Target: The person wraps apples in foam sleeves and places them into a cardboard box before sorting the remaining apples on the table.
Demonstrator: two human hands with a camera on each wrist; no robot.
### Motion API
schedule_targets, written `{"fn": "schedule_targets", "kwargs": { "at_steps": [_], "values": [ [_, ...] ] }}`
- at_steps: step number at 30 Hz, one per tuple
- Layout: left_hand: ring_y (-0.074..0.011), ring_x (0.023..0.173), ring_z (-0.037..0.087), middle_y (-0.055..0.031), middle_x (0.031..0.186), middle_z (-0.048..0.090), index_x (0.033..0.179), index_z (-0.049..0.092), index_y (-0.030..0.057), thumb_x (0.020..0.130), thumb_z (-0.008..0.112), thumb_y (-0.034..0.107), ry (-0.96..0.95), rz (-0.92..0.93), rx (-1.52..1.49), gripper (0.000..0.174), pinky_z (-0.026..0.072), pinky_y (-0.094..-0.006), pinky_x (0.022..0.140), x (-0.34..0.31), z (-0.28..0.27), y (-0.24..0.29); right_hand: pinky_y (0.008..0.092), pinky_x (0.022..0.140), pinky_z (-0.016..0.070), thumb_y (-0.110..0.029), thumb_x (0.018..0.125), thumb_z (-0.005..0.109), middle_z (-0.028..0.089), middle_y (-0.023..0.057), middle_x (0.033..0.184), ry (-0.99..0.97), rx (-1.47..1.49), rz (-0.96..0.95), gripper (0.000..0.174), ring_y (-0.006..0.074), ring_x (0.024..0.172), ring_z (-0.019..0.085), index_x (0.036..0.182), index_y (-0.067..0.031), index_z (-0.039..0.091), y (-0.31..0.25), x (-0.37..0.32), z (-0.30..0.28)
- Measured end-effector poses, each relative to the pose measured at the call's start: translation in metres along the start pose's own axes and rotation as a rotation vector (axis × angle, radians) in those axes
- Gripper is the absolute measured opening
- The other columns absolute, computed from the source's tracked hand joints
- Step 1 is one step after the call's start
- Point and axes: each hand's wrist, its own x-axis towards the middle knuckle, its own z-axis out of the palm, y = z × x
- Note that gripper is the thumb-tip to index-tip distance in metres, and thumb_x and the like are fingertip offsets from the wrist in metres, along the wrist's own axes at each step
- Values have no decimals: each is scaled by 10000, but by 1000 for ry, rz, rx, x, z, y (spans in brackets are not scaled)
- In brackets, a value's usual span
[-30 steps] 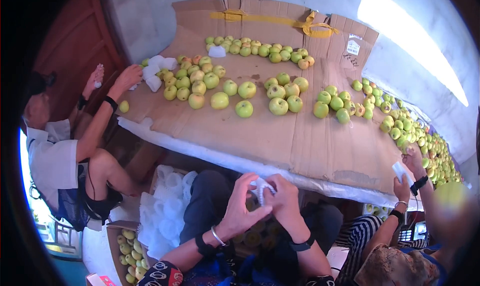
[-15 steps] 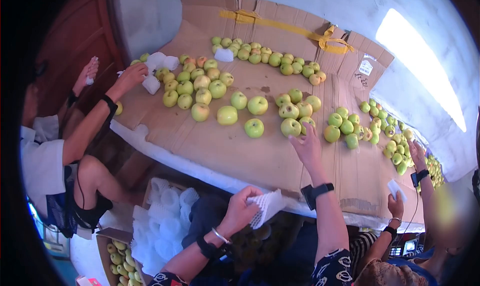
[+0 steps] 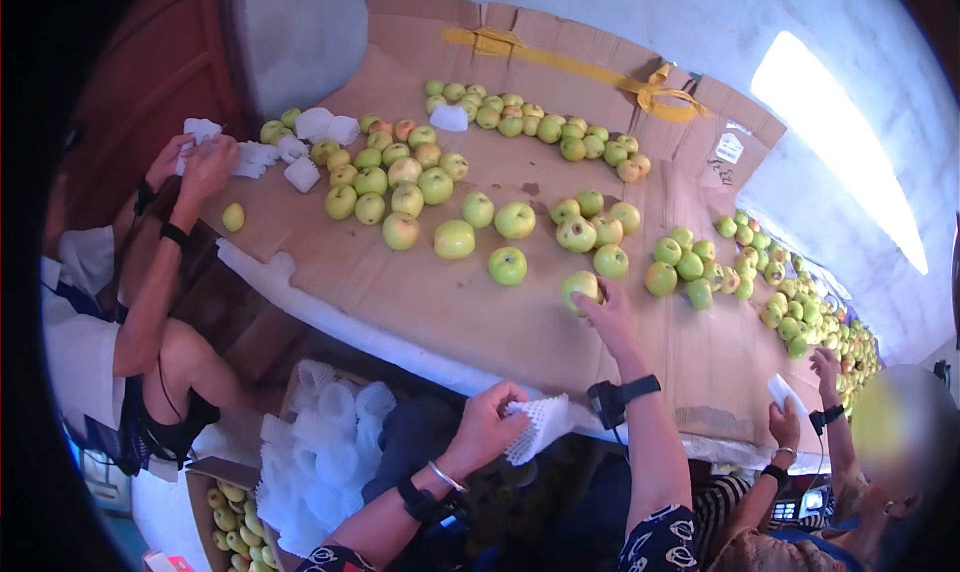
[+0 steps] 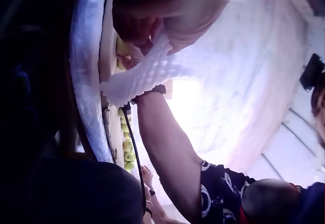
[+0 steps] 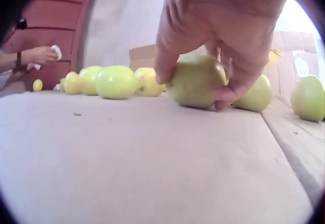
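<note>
My left hand (image 3: 488, 430) pinches a white foam fruit net (image 3: 541, 429) by one end, in front of the table edge. In the left wrist view the net (image 4: 139, 77) hangs flattened from the fingers. Over the cardboard, my right hand (image 3: 610, 319) grips a green apple (image 3: 579, 291) near the front of a small cluster. The right wrist view shows thumb and fingers curled round the sides of this apple (image 5: 195, 83), which sits low at the cardboard surface. Other green apples (image 3: 507, 265) lie just left of it.
Flattened cardboard (image 3: 430, 287) covers the table, with apple groups across it and a heap (image 3: 845, 337) at right. White foam nets (image 3: 325, 432) fill a box by my left knee; an apple box (image 3: 228, 512) stands beside it. A person works at either side.
My right hand has left the foam net, reached out to the apple cluster and drawn one apple towards me. The left hand keeps the net. The person at left brings both hands together.
</note>
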Motion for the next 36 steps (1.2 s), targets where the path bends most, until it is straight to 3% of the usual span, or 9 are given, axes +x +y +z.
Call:
{"fn": "schedule_targets", "kwargs": {
  "at_steps": [5,11,16,20,23,26,30,32,36],
  "values": [
    [-64,686,556,-29,750,612,905,583,-11,782,614,62,-30,8,29,146,469,-237,612,-1,5,2,292,561,453,-389,874,484,575,125,1056,-290,1391,369,537,253,879,589,1288,-58,401,7,-68,-46],
    [-88,633,549,-55,681,592,912,588,-7,751,669,126,-63,48,311,224,463,-256,592,-16,17,3,364,680,511,-387,861,511,535,160,1166,-409,1883,227,570,332,953,584,1314,-72,368,-30,-151,-88],
    [-398,698,579,-217,697,563,781,500,3,691,625,115,33,183,647,190,455,-419,591,-26,28,0,441,760,535,-332,838,568,517,205,1180,-351,1628,225,597,390,1002,568,1311,-34,360,-21,-195,-75],
    [-384,687,572,-192,694,562,774,488,13,705,648,127,-14,209,738,209,450,-414,588,-36,39,-5,291,912,433,-111,733,694,555,80,1145,-123,991,-8,636,163,1033,548,1292,2,413,-85,-239,-54],
    [-120,624,562,-62,704,591,763,508,52,783,626,114,-157,319,359,135,454,-283,570,-34,28,-45,367,980,377,-199,634,786,547,137,1158,112,354,-371,658,248,1094,533,1196,7,511,-105,-256,-46],
    [-41,692,537,-20,732,606,808,549,59,776,625,80,-196,219,201,85,462,-247,600,-47,47,-15,390,998,352,-232,625,791,540,174,1151,264,172,-319,636,291,1105,525,1158,9,542,-93,-263,-25],
    [-57,717,554,-22,760,618,858,586,44,766,640,94,-109,286,372,118,474,-258,633,-41,39,-27,367,979,375,-173,683,758,545,152,1153,145,401,-171,592,250,1096,529,1187,19,515,-52,-263,1],
    [-64,723,557,-21,770,620,869,586,34,783,633,100,-151,275,312,118,474,-256,638,-42,48,-34,359,979,378,-135,737,729,536,133,1163,59,1013,123,549,217,1130,493,1200,31,486,-35,-264,5],
    [-55,749,546,-12,805,607,952,580,10,884,570,106,-113,-35,88,118,463,-210,650,-33,40,-41,295,894,446,-18,767,675,554,106,1140,5,1105,182,498,167,1025,554,1214,47,466,-41,-261,-10]
  ]
}}
